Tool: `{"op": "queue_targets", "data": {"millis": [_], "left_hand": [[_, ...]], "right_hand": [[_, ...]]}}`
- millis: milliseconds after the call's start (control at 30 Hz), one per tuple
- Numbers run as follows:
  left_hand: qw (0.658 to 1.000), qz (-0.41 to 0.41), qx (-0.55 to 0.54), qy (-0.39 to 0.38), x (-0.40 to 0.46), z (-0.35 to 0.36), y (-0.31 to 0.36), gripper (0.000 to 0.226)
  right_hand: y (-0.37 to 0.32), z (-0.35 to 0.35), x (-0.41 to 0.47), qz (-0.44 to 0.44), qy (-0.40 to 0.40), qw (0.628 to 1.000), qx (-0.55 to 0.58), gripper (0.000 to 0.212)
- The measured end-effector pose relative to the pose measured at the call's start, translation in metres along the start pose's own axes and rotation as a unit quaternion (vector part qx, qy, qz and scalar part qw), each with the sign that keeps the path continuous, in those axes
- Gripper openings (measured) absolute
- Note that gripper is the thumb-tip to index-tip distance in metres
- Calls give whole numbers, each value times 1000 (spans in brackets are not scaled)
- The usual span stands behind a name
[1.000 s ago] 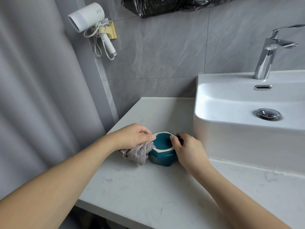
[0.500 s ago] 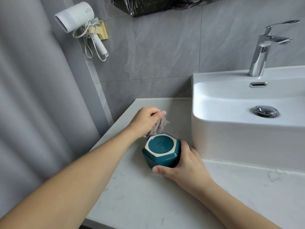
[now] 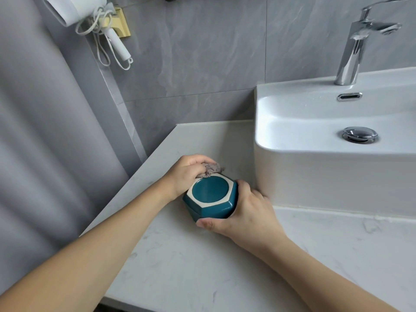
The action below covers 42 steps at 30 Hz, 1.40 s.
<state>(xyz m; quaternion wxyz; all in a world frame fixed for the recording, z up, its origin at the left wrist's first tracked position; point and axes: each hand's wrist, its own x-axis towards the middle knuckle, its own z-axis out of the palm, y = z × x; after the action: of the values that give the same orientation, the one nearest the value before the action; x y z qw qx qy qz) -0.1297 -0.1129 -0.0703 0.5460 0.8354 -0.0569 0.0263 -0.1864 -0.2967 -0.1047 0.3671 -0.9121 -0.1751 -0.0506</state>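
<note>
A teal hexagonal ceramic container [image 3: 210, 197] with a white-rimmed face sits tilted on the white marble counter [image 3: 202, 266], just left of the basin. My right hand [image 3: 243, 212] grips its right side and lower edge, thumb under the front. My left hand [image 3: 188, 172] holds a small grey cloth [image 3: 210, 169] bunched in its fingers and presses it against the container's upper back edge. Most of the cloth is hidden inside the fist.
A white basin [image 3: 337, 154] with a chrome tap [image 3: 358, 46] and drain plug [image 3: 359, 135] stands on the counter at the right. A white hair dryer [image 3: 90, 21] hangs on the grey tiled wall at the upper left. A grey curtain [image 3: 40, 154] hangs beside the counter's left edge.
My left hand moved the cloth from the container's left side round to its back edge. My right hand shifted from the top to the right side and tipped the container's face toward me.
</note>
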Motion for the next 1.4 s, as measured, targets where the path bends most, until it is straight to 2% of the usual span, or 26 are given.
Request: {"op": "queue_targets", "data": {"millis": [133, 300, 433, 567, 767, 967, 1067, 1233, 1400], "left_hand": [[998, -15, 0, 65, -29, -12, -16, 25], [974, 85, 172, 123, -74, -22, -14, 14], [956, 119, 238, 123, -94, -22, -1, 15], [937, 173, 296, 74, -101, -18, 16, 21], [863, 283, 419, -1, -103, -13, 31, 23], [791, 350, 496, -80, -89, 4, 51, 22], [787, 340, 502, -111, -76, 12, 61, 20], [823, 234, 496, -147, -46, 20, 79, 33], [830, 202, 503, -134, -16, 23, 84, 13]], "right_hand": [[-1, -1, -1, 0, 2, 1000, -2, 93], [-2, 0, -1, 7, 6, 1000, -4, 94], [-3, 0, -1, 14, 1, 1000, -10, 96], [-3, -2, -2, 12, -4, 1000, -5, 96], [-5, -5, -5, 10, -1, 1000, 12, 95], [-4, -4, -4, 17, 3, 1000, 13, 89], [-3, -2, -4, 13, 1, 1000, 23, 82], [-2, -9, -7, 17, -23, 999, 38, 96], [-3, -8, -6, 27, -25, 999, 30, 98]]}}
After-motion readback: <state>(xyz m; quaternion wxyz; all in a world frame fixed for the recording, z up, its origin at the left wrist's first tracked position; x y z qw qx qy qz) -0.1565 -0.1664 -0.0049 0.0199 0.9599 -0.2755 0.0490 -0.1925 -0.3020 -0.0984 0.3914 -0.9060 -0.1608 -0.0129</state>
